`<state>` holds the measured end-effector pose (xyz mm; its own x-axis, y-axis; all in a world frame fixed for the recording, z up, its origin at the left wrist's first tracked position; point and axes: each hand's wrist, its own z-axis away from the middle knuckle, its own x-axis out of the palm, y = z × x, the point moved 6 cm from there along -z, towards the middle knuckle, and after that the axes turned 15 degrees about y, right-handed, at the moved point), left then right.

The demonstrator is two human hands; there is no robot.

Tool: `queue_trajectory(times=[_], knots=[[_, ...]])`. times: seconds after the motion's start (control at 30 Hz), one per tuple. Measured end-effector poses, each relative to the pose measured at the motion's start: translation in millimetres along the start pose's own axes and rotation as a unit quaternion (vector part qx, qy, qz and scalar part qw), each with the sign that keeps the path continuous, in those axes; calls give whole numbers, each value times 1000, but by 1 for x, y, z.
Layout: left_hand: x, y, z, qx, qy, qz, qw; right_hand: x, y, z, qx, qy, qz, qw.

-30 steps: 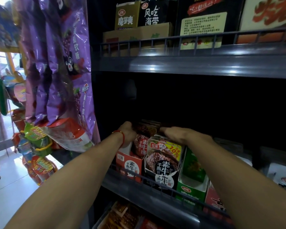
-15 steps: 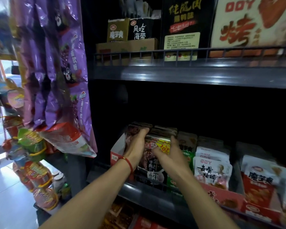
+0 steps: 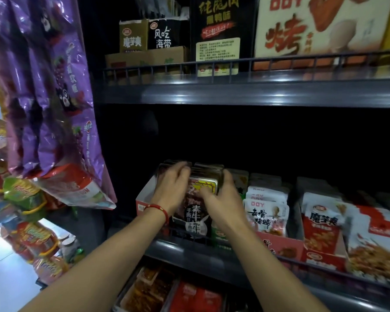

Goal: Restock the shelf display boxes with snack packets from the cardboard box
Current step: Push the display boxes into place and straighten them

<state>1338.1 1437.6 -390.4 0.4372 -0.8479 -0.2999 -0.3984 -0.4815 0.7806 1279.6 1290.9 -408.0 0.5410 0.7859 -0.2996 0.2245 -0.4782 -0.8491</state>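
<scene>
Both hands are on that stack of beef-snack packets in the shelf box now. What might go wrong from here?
1. The front dark packet leans over the shelf rail; it may tip out once the left hand and right hand let go.
2. The stack looks tightly packed in the red display box; pushing harder could crumple packets.
3. The right hand sits close to the white packets and might knock them askew.

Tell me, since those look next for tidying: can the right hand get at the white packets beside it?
Probably yes. The right hand is on the dark packets, and the white packets stand just to its right in an open-topped box, with nothing between them. It would have to let go first.
</scene>
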Motion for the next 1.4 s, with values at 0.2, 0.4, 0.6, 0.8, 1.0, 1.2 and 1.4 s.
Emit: queue_trajectory(times=[0.2,0.4,0.6,0.8,1.0,1.2,1.4], knots=[[46,60,24,248,-56,-142,957,-86,-17,-3,-126,109,22,986],[107,90,9,201,-211,-282,914,-130,17,-1,-131,107,111,979],[122,92,18,207,-275,-367,865,-141,45,10,-115,61,182,975],[104,106,51,133,-96,-125,979,-127,56,18,-42,40,114,992],[114,77,94,-126,-88,53,987,-118,65,4,83,67,16,994],[131,62,102,-270,-97,229,930,-110,71,-14,143,80,-30,986],[134,60,95,-264,-94,247,928,-109,71,-21,129,74,-14,989]])
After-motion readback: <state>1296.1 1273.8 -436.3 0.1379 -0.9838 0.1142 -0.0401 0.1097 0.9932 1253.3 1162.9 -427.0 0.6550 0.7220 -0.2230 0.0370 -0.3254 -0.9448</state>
